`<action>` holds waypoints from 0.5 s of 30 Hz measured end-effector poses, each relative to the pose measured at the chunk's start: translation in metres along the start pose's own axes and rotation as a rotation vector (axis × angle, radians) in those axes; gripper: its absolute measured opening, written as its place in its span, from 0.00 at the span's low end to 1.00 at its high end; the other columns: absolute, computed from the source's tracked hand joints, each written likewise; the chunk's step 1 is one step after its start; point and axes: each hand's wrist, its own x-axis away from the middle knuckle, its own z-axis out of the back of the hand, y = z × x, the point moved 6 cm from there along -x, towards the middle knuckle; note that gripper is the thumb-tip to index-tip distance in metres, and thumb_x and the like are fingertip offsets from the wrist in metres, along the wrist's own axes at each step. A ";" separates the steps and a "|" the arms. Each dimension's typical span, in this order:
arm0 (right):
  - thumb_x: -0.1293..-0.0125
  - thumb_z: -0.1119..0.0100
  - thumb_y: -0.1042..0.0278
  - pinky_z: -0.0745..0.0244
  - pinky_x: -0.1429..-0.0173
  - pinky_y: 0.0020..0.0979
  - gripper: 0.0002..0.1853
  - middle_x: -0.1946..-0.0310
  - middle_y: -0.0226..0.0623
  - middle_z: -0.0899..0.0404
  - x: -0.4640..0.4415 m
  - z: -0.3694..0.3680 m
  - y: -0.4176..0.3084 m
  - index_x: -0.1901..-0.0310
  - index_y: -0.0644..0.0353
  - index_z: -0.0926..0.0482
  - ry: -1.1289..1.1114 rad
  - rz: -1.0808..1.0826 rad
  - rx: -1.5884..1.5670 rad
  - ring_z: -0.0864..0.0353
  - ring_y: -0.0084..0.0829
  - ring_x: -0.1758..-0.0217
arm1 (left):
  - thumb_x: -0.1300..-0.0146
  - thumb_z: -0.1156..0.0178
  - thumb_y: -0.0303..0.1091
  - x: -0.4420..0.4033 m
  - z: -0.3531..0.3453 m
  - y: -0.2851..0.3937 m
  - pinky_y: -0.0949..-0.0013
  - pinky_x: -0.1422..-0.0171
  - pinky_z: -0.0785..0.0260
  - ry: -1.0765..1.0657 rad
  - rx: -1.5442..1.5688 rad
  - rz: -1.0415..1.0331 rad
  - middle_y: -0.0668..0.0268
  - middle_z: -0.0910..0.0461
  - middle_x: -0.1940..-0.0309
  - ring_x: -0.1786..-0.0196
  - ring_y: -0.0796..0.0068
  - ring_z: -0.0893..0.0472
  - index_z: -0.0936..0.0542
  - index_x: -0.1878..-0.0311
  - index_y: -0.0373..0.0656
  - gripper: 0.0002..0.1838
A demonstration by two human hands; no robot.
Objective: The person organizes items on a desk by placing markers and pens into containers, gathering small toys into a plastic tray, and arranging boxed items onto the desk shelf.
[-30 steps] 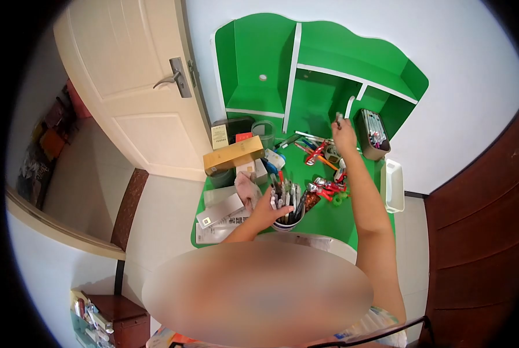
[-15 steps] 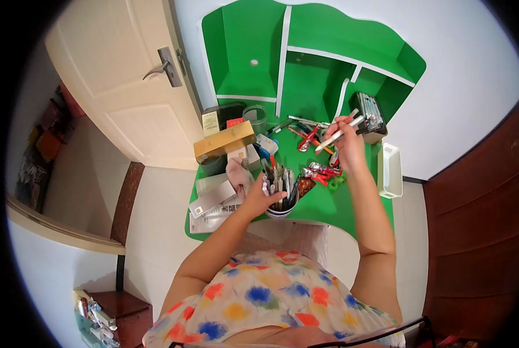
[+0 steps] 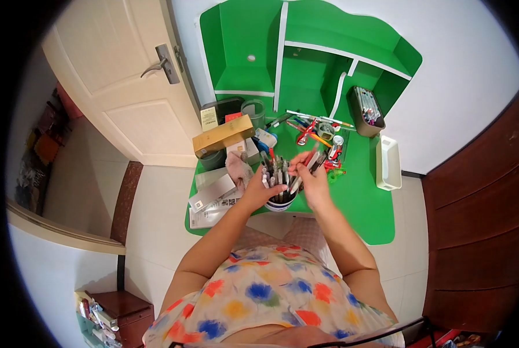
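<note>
My left hand is wrapped round the pens that stand in a white cup with dark bands near the front edge of the green desk. Just right of the cup, my right hand is closed on a few pens, held at a slant beside the cup's upright pens. Behind my right hand lie loose pens, an orange pencil and red-handled scissors. Part of the red items beside my right hand is hidden by it.
Boxes, among them a long gold one, and a pinkish cloth are piled at the left. A dark bin of pens stands at the back right, with a white basket in front. Green shelves rise behind.
My right hand has come from the back right of the desk to the cup, bringing pens with it. My left hand has stayed at the cup. The view has shifted slightly.
</note>
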 end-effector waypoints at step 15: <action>0.34 0.46 0.79 0.35 0.34 0.33 0.14 0.49 0.37 0.27 0.011 0.006 -0.003 0.48 0.63 0.31 0.151 0.289 0.025 0.29 0.28 0.41 | 0.51 0.26 0.28 0.001 0.000 0.004 0.68 0.39 0.33 0.000 -0.025 -0.024 0.64 0.25 0.47 0.46 0.75 0.25 0.36 0.37 0.39 0.39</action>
